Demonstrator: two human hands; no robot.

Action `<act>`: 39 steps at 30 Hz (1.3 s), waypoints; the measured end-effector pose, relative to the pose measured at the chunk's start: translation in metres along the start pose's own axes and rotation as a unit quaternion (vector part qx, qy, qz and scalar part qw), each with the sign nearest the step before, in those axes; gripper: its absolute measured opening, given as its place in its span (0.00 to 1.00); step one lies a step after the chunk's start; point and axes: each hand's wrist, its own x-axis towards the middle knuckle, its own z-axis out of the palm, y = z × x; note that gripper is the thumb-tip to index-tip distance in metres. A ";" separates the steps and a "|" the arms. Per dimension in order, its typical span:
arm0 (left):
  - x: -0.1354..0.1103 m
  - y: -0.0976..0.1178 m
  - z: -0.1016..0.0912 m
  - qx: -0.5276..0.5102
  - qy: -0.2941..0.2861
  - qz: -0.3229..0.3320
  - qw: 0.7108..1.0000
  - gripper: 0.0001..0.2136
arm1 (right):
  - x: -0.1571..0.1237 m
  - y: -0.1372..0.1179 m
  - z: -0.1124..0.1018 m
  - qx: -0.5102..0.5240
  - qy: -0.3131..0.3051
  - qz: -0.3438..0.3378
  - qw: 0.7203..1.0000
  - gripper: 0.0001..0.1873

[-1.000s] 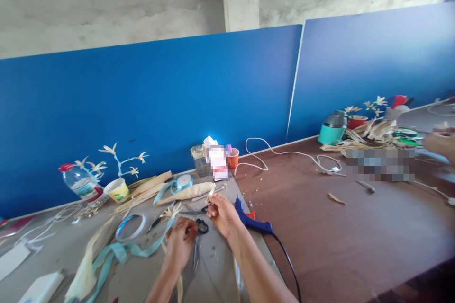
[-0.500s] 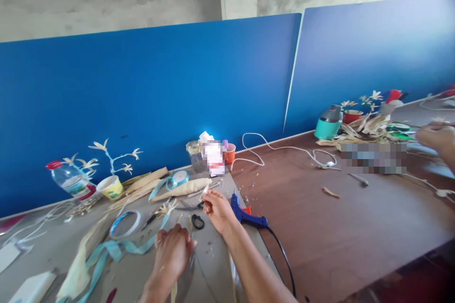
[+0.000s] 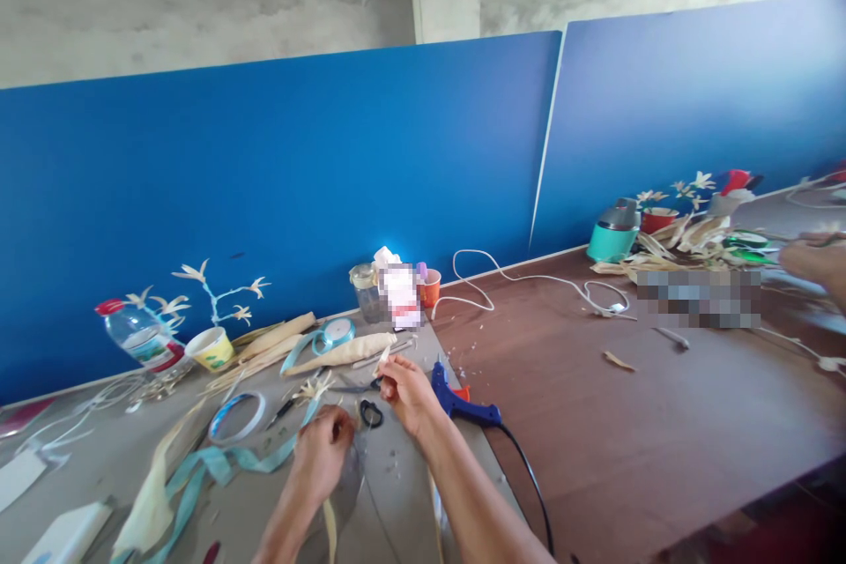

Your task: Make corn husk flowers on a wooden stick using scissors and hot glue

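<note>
My right hand (image 3: 406, 395) is closed in a pinch on a small pale corn husk piece (image 3: 382, 357), whose tip sticks up past the fingertips. Lower and to its left, my left hand (image 3: 323, 451) hovers over the grey table with its fingers curled together; whatever they hold is too small to make out. Scissors with black handles (image 3: 371, 413) lie between the two hands, their blades partly hidden. A pale husk flower (image 3: 313, 388) rests just beyond my left hand. To the right of my right hand sits a blue glue gun (image 3: 466, 405).
Teal ribbon (image 3: 218, 464), a tape roll (image 3: 236, 417) and a long husk (image 3: 146, 493) lie at left. Behind stand a paper cup (image 3: 210, 351) with wrapped flower stems, a tilted bottle (image 3: 142, 339) and a jar (image 3: 367, 291). A co-worker's hand (image 3: 816, 257) is at far right.
My left hand has turned and lifted slightly, its fingers now drawn together in a pinch. My right hand keeps the husk piece in nearly the same place. The view has shifted a little.
</note>
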 end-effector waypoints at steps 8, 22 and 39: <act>-0.007 0.012 0.008 0.086 -0.063 -0.025 0.994 0.09 | 0.000 0.002 0.000 -0.006 0.002 -0.002 1.000 0.08; 0.001 0.002 0.011 -0.221 0.058 0.008 0.974 0.08 | -0.004 0.001 0.003 -0.032 -0.009 -0.011 0.999 0.08; -0.002 0.010 0.004 -0.736 -0.051 -0.109 0.666 0.19 | -0.014 0.003 0.014 -0.133 -0.038 -0.021 0.990 0.08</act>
